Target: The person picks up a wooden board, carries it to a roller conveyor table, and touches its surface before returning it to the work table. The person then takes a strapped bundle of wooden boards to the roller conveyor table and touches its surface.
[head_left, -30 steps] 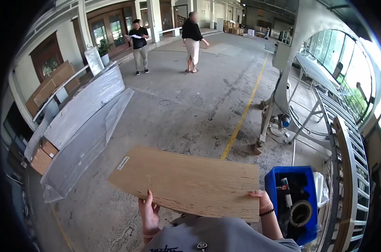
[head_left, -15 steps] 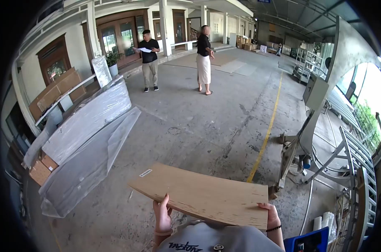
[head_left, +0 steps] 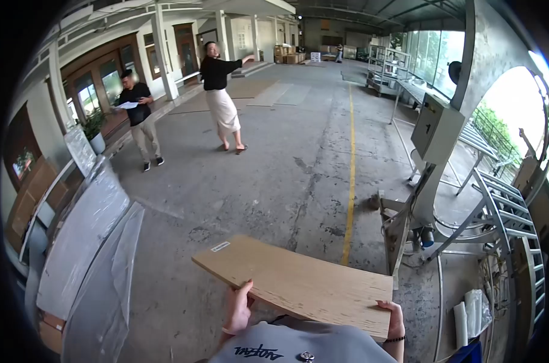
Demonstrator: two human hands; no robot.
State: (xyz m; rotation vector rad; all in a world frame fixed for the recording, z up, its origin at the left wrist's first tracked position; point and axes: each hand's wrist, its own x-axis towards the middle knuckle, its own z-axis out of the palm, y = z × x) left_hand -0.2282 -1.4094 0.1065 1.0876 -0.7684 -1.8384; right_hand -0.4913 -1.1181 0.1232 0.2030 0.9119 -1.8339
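A wide, light-brown wooden board (head_left: 298, 281) with a small white label near its far left corner is held out in front of my body. My left hand (head_left: 240, 307) grips its near edge toward the left, thumb on top and the other fingers underneath. On the right end, my right hand (head_left: 393, 316) is closed round the edge with the thumb over the top face. The fingers under the board are largely hidden. A dark beaded bracelet circles my right wrist.
Plastic-wrapped panels (head_left: 84, 242) lean at the left. One person (head_left: 138, 115) holds papers; another (head_left: 219, 91) stands with an arm stretched out. A yellow line (head_left: 351, 175) runs along the concrete floor. At the right stand a machine frame (head_left: 428, 145) and a metal roller rack (head_left: 510, 212).
My view has turned to the right, so the people and wrapped panels sit further left. The person in the light skirt has raised an arm. Both hands still hold the board.
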